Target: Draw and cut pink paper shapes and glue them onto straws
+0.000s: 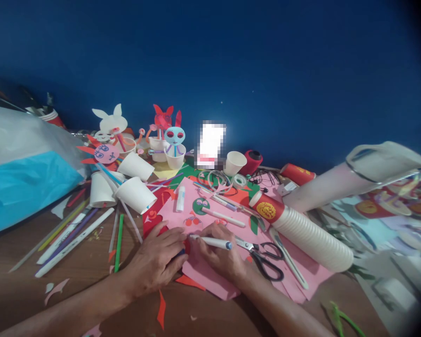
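Note:
My right hand [219, 250] is closed round a white marker [215, 242] with a blue end, its other end pointing left toward my left hand. My left hand [163, 255] lies on the pink paper [210, 281], fingers stretched and thumb apart. A small dark blue piece shows partly between its thumb and fingers; the rest is hidden. Just above the hands are orange cut-out eyes [192, 221] and a green paper round with eyes [200, 206]. Black-handled scissors [263, 257] lie right beside my right hand. A glue stick [180, 200] lies on the pink paper.
Paper-cup figures [175, 161] stand at the back, near a blurred bright screen [212, 145]. Several markers [73, 243] and loose white cups [136, 194] lie left, beside a plastic bag [24, 173]. A long stack of cups [308, 234], a white pitcher [337, 180] and green-handled pliers [340, 320] are right.

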`<action>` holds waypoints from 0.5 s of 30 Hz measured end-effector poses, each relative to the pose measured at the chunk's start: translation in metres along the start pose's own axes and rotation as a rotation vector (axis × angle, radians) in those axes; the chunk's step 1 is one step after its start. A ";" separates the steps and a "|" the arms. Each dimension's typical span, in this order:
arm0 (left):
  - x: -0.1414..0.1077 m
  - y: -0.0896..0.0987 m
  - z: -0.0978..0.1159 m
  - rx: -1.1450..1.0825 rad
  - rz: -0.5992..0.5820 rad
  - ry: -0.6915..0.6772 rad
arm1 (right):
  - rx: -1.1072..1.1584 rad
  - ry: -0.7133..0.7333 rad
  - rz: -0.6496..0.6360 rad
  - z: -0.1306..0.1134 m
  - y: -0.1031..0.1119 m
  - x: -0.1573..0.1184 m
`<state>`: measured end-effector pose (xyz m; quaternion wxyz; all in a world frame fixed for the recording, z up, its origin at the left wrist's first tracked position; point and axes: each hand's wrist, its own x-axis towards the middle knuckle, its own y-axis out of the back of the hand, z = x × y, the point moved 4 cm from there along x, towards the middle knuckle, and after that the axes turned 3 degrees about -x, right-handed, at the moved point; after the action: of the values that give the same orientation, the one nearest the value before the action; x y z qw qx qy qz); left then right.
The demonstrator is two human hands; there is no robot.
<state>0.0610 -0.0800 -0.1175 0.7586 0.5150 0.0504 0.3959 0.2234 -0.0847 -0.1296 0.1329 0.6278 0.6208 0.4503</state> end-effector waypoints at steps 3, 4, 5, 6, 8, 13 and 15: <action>0.000 0.001 0.001 0.001 0.014 -0.001 | 0.010 -0.001 0.001 -0.001 0.001 0.000; 0.000 0.001 0.000 0.000 0.014 0.002 | 0.010 -0.009 -0.003 -0.001 0.001 0.000; 0.000 0.000 0.000 -0.001 0.010 0.005 | 0.011 -0.016 -0.006 -0.001 0.001 0.000; 0.000 0.000 0.000 -0.003 0.005 0.011 | 0.013 -0.022 -0.005 -0.002 0.002 0.000; -0.001 -0.001 0.000 -0.003 -0.010 0.017 | 0.034 -0.046 0.016 -0.001 0.003 0.001; -0.001 0.000 0.000 -0.002 -0.001 0.017 | 0.225 -0.157 0.109 0.003 0.010 0.003; 0.000 0.000 0.000 -0.003 0.003 0.015 | 0.280 -0.187 0.113 0.004 0.011 0.004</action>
<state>0.0609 -0.0806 -0.1176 0.7586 0.5108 0.0545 0.4008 0.2330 -0.0820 -0.1221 0.0757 0.7134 0.6259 0.3059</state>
